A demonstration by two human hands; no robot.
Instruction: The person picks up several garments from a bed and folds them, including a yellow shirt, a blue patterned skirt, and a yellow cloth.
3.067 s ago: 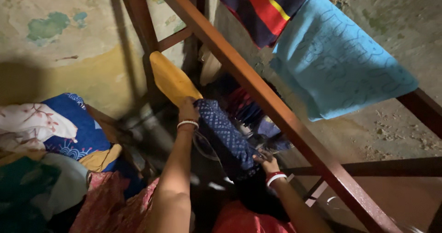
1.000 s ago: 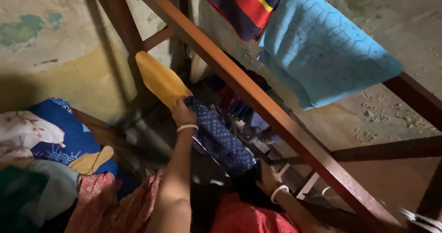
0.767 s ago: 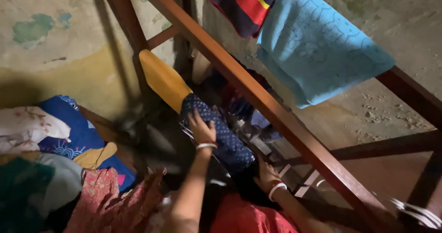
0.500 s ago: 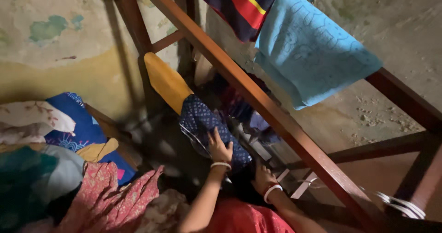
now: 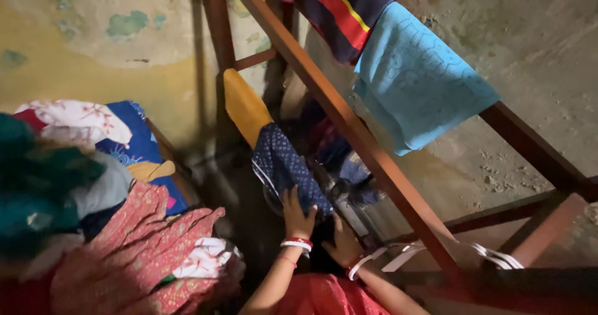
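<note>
Both hands low: left hand [image 5: 298, 214] on dark dotted cloth [image 5: 288, 168] (yellow cloth [image 5: 245, 106] above it), right hand [image 5: 341, 243] beside, under wooden rail [image 5: 349, 125] w/ blue towel [image 5: 418, 84].

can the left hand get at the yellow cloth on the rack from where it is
Probably yes: the left hand rests on the dotted navy cloth, and the yellow cloth hangs just beyond it on the same rail with nothing between.

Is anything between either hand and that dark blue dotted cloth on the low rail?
Nothing visible. The left hand already rests on the lower end of the dark blue dotted cloth. The right hand lies just beside that end, under the slanted red-brown wooden beam, with no object between.
</note>
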